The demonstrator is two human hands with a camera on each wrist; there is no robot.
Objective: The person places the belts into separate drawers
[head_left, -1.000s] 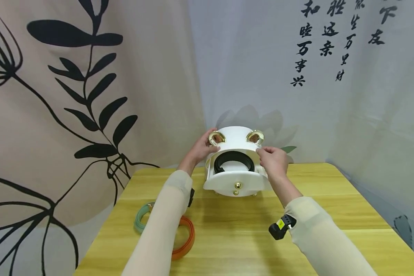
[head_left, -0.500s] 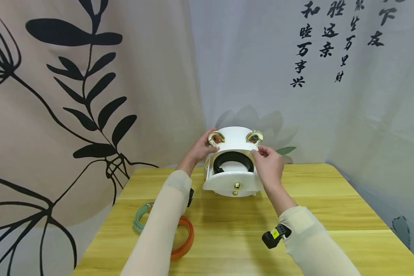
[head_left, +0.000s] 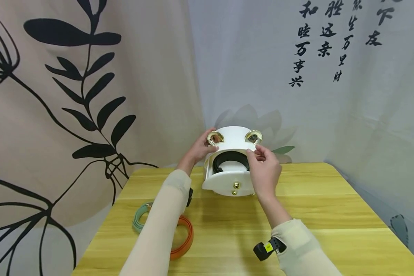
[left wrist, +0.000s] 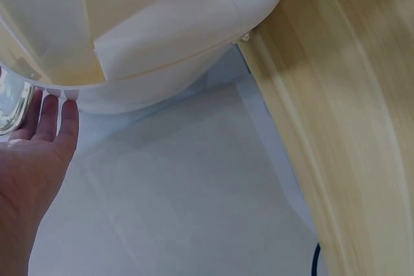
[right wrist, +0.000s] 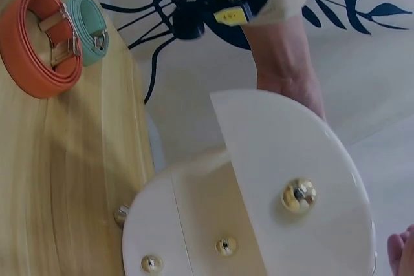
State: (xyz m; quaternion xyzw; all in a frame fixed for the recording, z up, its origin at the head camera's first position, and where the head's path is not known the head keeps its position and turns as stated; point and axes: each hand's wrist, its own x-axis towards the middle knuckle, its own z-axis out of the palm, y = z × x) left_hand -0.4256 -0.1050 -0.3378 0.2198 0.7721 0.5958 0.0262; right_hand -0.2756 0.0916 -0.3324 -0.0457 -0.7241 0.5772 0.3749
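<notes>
A white storage box (head_left: 234, 137) with two gold ring ears stands at the table's back edge. Its upper drawer (head_left: 220, 184), with a round gold knob, is pulled out and holds a coiled black belt (head_left: 222, 158). My left hand (head_left: 198, 150) holds the box's upper left side by an ear, thumb in front; the left wrist view shows its fingertips at the rim. My right hand (head_left: 266, 168) has bent fingers, fingertips right at the front lip above the drawer, covering the belt's right part. I cannot tell whether it pinches anything.
A coiled orange belt (head_left: 186, 245) and a coiled green belt (head_left: 137, 221) lie on the wooden table (head_left: 224, 237), partly behind my left forearm. A printed cloth (head_left: 158, 76) hangs just behind the table.
My right hand has moved left along the front lip, from the box's right edge to over the belt's right side. My left hand keeps its hold; the drawer stays out.
</notes>
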